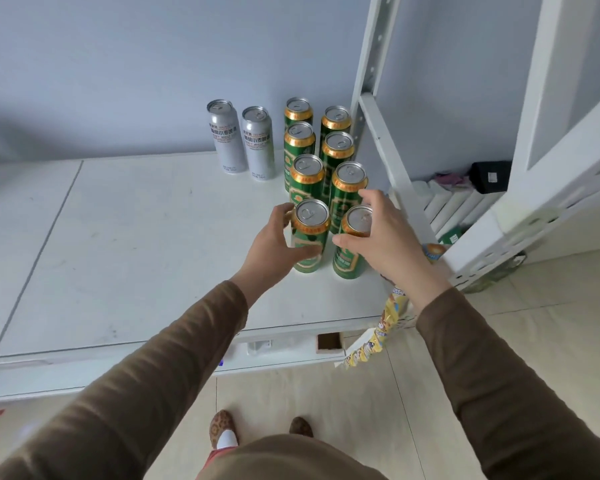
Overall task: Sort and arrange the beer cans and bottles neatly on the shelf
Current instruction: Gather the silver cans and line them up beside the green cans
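Note:
Several green beer cans with gold rims stand upright in two rows on the white shelf [125,237], running from the wall toward me. My left hand [274,244] wraps the front-left green can [310,233]. My right hand [385,237] grips the front-right green can [352,251], fingers over its rim. Two silver cans [241,140] stand side by side to the left of the green rows, near the wall. No bottles are in view.
A white perforated shelf upright [368,84] rises just right of the cans. A second white rack [548,188] stands further right, with a black box [490,176] and white rolls behind. Yellow snack packets [378,327] hang off the shelf's front right corner.

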Available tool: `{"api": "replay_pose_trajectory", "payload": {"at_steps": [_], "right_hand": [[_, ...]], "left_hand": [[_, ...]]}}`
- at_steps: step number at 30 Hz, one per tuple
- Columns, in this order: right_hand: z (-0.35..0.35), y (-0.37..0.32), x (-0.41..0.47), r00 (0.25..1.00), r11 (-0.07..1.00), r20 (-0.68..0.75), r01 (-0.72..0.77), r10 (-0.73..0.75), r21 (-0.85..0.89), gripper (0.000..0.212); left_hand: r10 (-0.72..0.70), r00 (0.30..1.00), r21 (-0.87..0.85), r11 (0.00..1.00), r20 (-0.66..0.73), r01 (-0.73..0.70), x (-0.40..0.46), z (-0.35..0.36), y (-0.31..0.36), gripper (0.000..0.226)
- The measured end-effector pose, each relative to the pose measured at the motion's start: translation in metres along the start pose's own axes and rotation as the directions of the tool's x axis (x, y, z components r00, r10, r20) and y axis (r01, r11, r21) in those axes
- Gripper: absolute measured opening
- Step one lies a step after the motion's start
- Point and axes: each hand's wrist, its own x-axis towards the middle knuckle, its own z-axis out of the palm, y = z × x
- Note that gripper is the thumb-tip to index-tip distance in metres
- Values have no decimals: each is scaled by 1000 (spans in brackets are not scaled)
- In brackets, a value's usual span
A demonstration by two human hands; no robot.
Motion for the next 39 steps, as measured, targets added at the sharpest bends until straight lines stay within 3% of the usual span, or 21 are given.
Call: {"api": "replay_pose_trajectory", "payload": {"at_steps": [4,8,14,28,39], "right_hand": [[-3,-28,7,990,989,-45,129,-132,-74,76],[12,-70,18,956,937,-8,286,-294,-201,73],[67,-142,21,900,852,75,432,-430,-296,77],[248,-378,-34,823,822,210,557,-528,-116,74],[379,-504,-34,756,807,334,590,-563,26,75]], "left_hand": [[55,998,196,979,-2,-53,-13,-38,4,97],[102,994,451,889,-28,-79,-30,-93,-3,96],[129,987,667,744,-98,-31,-60,-180,-33,95],[33,966,647,749,-255,145,-181,-419,-179,95],[-90,918,540,784,-387,304,-212,-550,-282,92]]}}
